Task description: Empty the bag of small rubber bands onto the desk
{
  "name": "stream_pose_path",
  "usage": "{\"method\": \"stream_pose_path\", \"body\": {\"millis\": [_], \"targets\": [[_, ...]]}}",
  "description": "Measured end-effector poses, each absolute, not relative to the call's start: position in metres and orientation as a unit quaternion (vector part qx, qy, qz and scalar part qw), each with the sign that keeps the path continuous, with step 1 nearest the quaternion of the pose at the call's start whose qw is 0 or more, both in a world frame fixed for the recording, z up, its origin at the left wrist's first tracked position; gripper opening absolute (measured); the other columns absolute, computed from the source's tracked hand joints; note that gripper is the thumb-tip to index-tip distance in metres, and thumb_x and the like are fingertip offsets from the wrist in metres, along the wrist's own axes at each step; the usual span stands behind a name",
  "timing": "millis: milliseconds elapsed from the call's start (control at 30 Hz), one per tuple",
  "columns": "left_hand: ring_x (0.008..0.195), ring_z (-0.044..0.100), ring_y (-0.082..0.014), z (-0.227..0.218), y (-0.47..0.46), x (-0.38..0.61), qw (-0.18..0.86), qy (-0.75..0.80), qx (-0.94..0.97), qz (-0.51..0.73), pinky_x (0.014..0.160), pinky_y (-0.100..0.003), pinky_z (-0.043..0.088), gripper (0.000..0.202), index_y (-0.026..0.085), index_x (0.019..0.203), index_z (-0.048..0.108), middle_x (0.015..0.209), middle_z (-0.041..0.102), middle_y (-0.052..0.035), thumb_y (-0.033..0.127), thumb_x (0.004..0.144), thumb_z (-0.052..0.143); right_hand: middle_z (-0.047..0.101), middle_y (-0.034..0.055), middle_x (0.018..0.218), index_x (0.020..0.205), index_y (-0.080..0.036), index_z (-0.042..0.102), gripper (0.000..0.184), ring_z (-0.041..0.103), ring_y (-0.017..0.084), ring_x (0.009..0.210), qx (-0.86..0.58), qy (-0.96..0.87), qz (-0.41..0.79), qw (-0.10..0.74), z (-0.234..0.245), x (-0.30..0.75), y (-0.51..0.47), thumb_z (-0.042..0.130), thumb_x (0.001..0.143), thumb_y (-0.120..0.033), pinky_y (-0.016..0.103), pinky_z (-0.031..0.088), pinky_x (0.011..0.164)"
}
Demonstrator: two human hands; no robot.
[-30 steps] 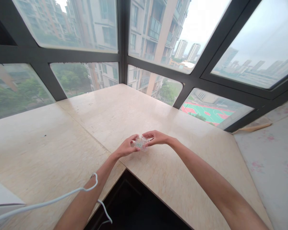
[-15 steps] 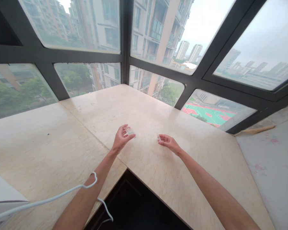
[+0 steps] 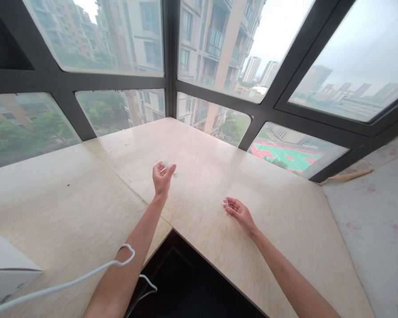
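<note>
Presently a small clear piece (image 3: 168, 166) is pinched in the raised left hand (image 3: 162, 176), while another tiny clear bit (image 3: 227, 202) is held in the right hand (image 3: 237, 210), low over the marble desk (image 3: 202, 176); both hands are kept well apart. A white cable (image 3: 86, 276) is draped over the left forearm.
</note>
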State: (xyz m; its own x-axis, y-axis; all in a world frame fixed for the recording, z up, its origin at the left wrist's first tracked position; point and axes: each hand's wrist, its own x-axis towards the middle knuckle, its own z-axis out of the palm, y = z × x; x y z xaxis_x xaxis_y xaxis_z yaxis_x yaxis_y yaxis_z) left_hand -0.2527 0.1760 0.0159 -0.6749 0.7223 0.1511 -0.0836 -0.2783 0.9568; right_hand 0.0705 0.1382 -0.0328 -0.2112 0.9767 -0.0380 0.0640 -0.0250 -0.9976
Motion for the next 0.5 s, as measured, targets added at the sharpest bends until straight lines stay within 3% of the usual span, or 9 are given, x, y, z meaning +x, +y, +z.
{"method": "stream_pose_path", "body": {"millis": [67,200,267,367,500], "targets": [[0.104,0.062,-0.0252,0.022,0.191,-0.248,0.261,0.571,0.374,0.683,0.083,-0.034,0.053,0.077,0.015,0.127,0.050,0.120,0.060,-0.0150,0.048,0.064,0.079,0.066,0.0134,0.118,0.113,-0.020,0.062,0.058,0.064,0.028,0.105,-0.466,-0.556,0.539,0.427,-0.036,0.074,0.132,0.079,0.066,-0.048,0.044,0.052,0.089],[0.103,0.063,-0.0293,0.037,0.216,-0.246,0.287,0.645,0.550,0.446,0.087,-0.037,0.050,0.082,0.010,0.122,0.059,0.116,0.065,-0.0172,0.045,0.053,0.085,0.066,0.0125,0.118,0.116,-0.020,0.060,0.057,0.063,0.026,0.106,-0.456,-0.566,0.529,0.439,-0.045,0.082,0.119,0.078,0.069,-0.047,0.044,0.050,0.094],[0.107,0.062,-0.0297,0.046,0.224,-0.247,0.264,0.654,0.602,0.375,0.093,-0.038,0.046,0.080,0.011,0.123,0.059,0.119,0.064,-0.0172,0.046,0.055,0.084,0.065,0.0124,0.119,0.119,-0.020,0.059,0.057,0.063,0.025,0.106,-0.451,-0.575,0.520,0.443,-0.050,0.085,0.112,0.077,0.071,-0.044,0.043,0.050,0.094],[0.117,0.056,-0.0296,0.058,0.227,-0.249,0.215,0.652,0.639,0.347,0.101,-0.038,0.040,0.076,0.013,0.124,0.059,0.128,0.060,-0.0154,0.049,0.060,0.080,0.064,0.0126,0.121,0.123,-0.020,0.057,0.058,0.062,0.025,0.107,-0.453,-0.588,0.503,0.443,-0.056,0.088,0.105,0.076,0.073,-0.043,0.043,0.050,0.094],[0.118,0.056,-0.0302,0.068,0.220,-0.247,0.225,0.654,0.615,0.379,0.102,-0.039,0.039,0.075,0.013,0.122,0.059,0.126,0.061,-0.0159,0.049,0.060,0.080,0.064,0.0125,0.122,0.125,-0.019,0.057,0.061,0.061,0.026,0.110,-0.459,-0.596,0.488,0.442,-0.057,0.089,0.102,0.075,0.074,-0.047,0.043,0.051,0.094]]}}
